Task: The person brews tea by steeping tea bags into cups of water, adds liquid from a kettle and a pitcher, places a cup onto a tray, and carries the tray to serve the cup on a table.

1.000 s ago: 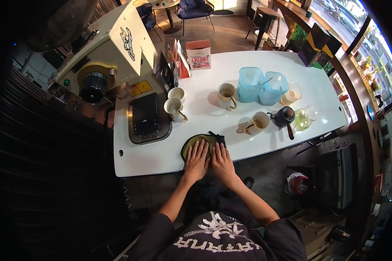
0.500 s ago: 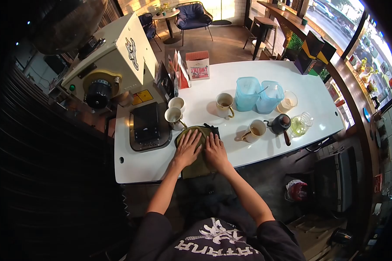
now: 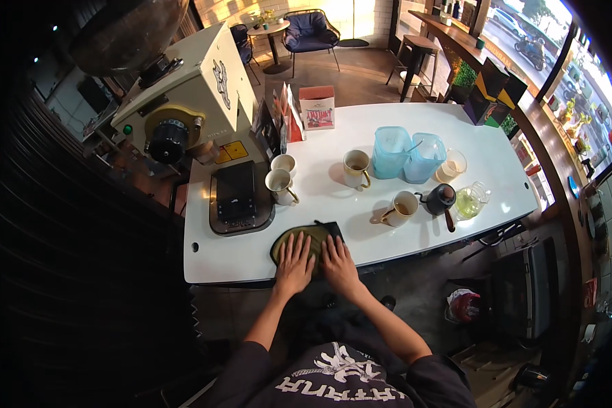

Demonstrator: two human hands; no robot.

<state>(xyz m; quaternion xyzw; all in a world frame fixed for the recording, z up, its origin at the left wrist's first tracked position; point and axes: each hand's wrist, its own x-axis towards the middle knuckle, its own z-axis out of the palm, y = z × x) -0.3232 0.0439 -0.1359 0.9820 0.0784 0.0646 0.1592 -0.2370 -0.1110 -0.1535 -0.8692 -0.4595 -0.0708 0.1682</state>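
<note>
An olive-green cloth (image 3: 283, 238) with dark edging lies bunched near the front edge of the white table. My left hand (image 3: 294, 262) rests flat on it, fingers stretched out. Beside it, my right hand (image 3: 338, 265) presses on the cloth's right part with its fingers extended. A black piece (image 3: 329, 228) of the cloth sticks out past my right fingertips. Beyond my left hand stand two mugs close together, the nearer mug (image 3: 279, 185) and the farther mug (image 3: 284, 164). Another mug (image 3: 355, 168) stands farther up the table.
To the left is a coffee grinder (image 3: 204, 102) with a black scale-like pad (image 3: 232, 194) on its base. On the right are a mug (image 3: 399, 207), a black pot (image 3: 440, 198), a glass jug (image 3: 471, 201), a glass (image 3: 451, 165) and blue containers (image 3: 392, 153).
Both hands have drawn back toward the table's front edge with the cloth, leaving a wider gap to the mugs. The camera view has also shifted slightly.
</note>
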